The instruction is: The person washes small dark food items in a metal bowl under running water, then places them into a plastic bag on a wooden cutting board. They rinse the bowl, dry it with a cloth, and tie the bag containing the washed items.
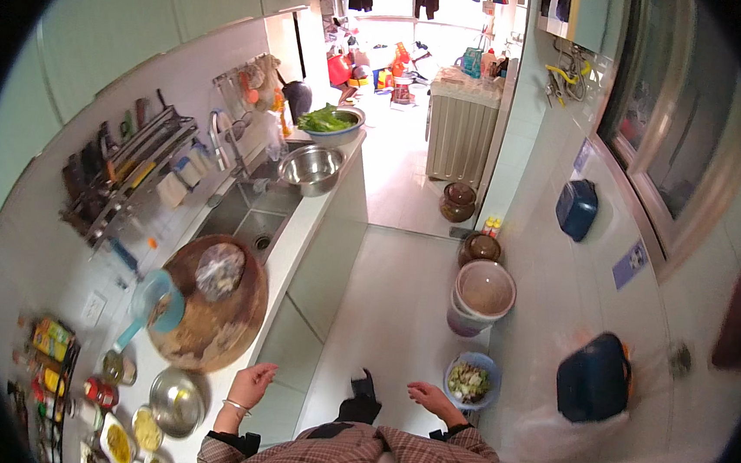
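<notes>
My left hand (254, 384), a bracelet at its wrist, hovers beside the front edge of the white counter (237, 370) with fingers loosely bent and nothing in it. Nearest to it on the counter are a round wooden chopping board (212, 330) and a stainless steel bowl (177, 402). The board carries a clear plastic bag (220, 270) of something I cannot make out. A light-blue plastic strainer (157, 301) overlaps its left side. Also empty, my right hand (430, 399) hangs over the floor, close to a blue basin (495, 378) of vegetable scraps.
Beyond the board lie the sink (241, 218), a metal basin (312, 171) and a bowl of leafy greens (327, 120). Small dishes (119, 443) and jars (101, 392) crowd the near left. Along the right wall stand a bucket (485, 289) and brown jars (457, 202).
</notes>
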The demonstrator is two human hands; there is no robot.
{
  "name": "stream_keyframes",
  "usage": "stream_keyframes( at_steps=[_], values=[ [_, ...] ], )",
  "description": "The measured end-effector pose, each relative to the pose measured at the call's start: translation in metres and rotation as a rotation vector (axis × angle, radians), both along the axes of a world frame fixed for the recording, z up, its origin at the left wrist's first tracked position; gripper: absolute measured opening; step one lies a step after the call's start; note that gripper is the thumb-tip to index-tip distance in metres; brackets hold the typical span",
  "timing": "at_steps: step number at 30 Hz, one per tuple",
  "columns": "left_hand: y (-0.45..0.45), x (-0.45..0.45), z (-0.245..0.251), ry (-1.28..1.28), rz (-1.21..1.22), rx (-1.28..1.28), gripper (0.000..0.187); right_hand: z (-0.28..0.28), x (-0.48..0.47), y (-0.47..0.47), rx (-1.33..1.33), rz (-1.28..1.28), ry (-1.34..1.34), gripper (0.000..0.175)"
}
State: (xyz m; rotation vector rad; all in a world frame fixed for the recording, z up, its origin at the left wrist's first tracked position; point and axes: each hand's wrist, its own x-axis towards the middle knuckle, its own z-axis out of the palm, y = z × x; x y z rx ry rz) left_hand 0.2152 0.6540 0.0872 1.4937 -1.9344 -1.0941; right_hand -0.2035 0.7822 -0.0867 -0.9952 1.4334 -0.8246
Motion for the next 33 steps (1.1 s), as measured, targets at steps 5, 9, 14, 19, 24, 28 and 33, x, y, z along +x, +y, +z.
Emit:
stream_keyframes(
  at_steps=[5, 9, 14, 19, 24, 28, 33],
  values=[
    [-0.192, -0.095, -0.001, -0.064, -0.141, -0.253, 0.019, 0.028, -0.062, -0.143, -0.118, -0.114, 0.073, 0.035],
    [-0.304, -0.220, 0.022, 0.120, -0.437, -0.233, 0.019, 0.047, -0.121, -0.183, -0.040, -0.252, 0.151, 0.032],
    [-0.405, -0.367, 0.066, 0.248, -0.802, -0.210, 0.023, 0.069, -0.202, -0.234, 0.034, -0.549, 0.083, 0.026],
    [-0.515, -0.467, 0.062, 0.306, -0.837, -0.276, 0.024, 0.082, -0.317, -0.322, 0.016, -0.726, 0.205, 0.023],
    [-0.651, -0.525, 0.051, 0.301, -0.544, -0.120, 0.023, 0.113, -0.429, -0.515, -0.107, -0.713, 0.218, 0.018],
    [-0.758, -0.538, 0.077, 0.428, -0.243, -0.072, 0.025, 0.172, -0.458, -0.726, -0.278, -0.320, 0.128, 0.021],
    [-0.863, -0.522, 0.101, 0.550, 0.075, -0.197, 0.026, 0.215, -0.416, -0.978, -0.407, 0.310, 0.072, 0.023]
  ],
)
